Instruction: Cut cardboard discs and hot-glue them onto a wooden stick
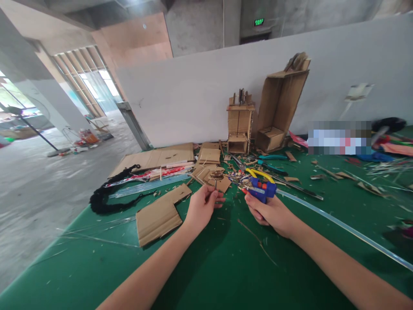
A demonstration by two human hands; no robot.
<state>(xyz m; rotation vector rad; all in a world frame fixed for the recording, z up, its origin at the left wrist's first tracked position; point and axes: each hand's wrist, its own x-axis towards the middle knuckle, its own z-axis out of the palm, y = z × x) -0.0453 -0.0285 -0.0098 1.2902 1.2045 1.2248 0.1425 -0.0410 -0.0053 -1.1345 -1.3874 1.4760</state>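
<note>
My left hand (204, 204) pinches a thin stick topped by a small brown round piece (216, 175); its fine detail is too small to tell. My right hand (271, 213) is wrapped round a blue hot glue gun (258, 191) with orange parts. Out of the gun's back runs a long clear glue stick (338, 226) toward the right edge. The gun's nozzle points left, toward my left hand, with a gap between them. Behind both hands lie cardboard pieces (206, 170) and a heap of small scraps (238, 177).
Cardboard boxes, a small one (240, 125) and a tall one (280, 105), stand against the white partition (190, 94). Yellow-handled pliers (263, 175) and teal-handled pliers (272, 158) lie behind the glue gun. A cut cardboard sheet (159, 217) and black fuzzy cord (103, 200) lie left on the green table (206, 275).
</note>
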